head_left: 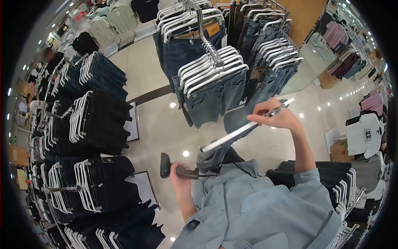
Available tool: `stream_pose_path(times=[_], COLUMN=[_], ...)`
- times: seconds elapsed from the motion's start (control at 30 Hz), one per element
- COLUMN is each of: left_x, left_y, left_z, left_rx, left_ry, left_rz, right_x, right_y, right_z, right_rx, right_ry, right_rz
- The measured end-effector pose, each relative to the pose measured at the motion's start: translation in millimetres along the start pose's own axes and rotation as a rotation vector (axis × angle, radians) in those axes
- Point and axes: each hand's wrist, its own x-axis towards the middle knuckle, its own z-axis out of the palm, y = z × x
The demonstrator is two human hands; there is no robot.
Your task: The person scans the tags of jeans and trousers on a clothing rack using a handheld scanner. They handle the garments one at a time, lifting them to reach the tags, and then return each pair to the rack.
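My right hand [275,116] is closed around a white clothes hanger [230,137], which slants across the view from upper right to lower left. A pair of jeans [240,118] hangs from it, partly hidden behind the hanger and my shirt. Lower left, the fingers of my left hand [181,182] wrap round a dark handheld device [165,166] with a broad, flat head; a thin cord runs from its other end towards my body. The device's head points away from the jeans, and its cord end lies close to the hanger's lower left end.
Ahead stands a chrome rack [213,54] of jeans and denim shorts [213,99] on white hangers. Dark trousers [103,120] fill a long rack at left. More trousers [306,170] hang close at right, near a cardboard box [340,150]. The floor [166,124] is glossy tile.
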Motion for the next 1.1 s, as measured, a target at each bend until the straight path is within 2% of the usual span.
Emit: stream_pose_path(times=[0.1,0.17,0.23,0.3,0.4,0.5,0.53,0.67,0.77,0.8,0.83,0.9,0.93,1.0,1.07,1.1], left_x=[-9,-26,-34,-47,-53,-40,-35,-17,-5,4,13,32,38,47,60,66], left_y=[12,13,7,0,-12,-21,-23,-22,-21,-24,-28,-34,-37,-43,-47,-50], left_z=[-1,16,25,46,64,63,63,90,114,114,115,120,124,142,156,157], left_rx=[-0.027,0.102,0.239,0.292,0.275,0.252,0.244,0.19,0.188,0.148,0.107,0.118,0.121,0.14,0.154,0.16], left_ry=[-0.002,0.004,-0.214,-0.257,-0.182,-0.085,-0.049,-0.061,-0.051,-0.01,0.031,0.04,0.049,0.079,0.102,0.105], left_rz=[0.087,0.045,-0.02,-0.091,-0.127,-0.099,-0.074,-0.046,-0.067,-0.087,-0.108,-0.151,-0.195,-0.195,-0.189,-0.195], right_x=[2,2,-1,-4,1,11,16,36,52,61,71,94,114,149,192,211], right_y=[24,43,55,49,45,52,60,66,73,76,82,98,108,98,114,120], right_z=[47,83,126,154,169,166,169,163,159,151,138,99,73,-2,-42,-57], right_rx=[0.063,-0.001,-0.04,0.038,0.122,0.174,0.209,0.176,0.187,0.149,0.155,0.119,0.14,0.272,0.347,0.323], right_ry=[0.023,-0.056,-0.166,-0.256,-0.227,-0.297,-0.256,-0.298,-0.447,-0.553,-0.552,-0.688,-0.766,-0.62,-0.172,0.004], right_rz=[-0.003,-0.087,-0.018,0.029,0.042,0.072,0.024,-0.018,-0.013,-0.021,-0.021,-0.355,-0.345,-0.064,-0.047,0.05])
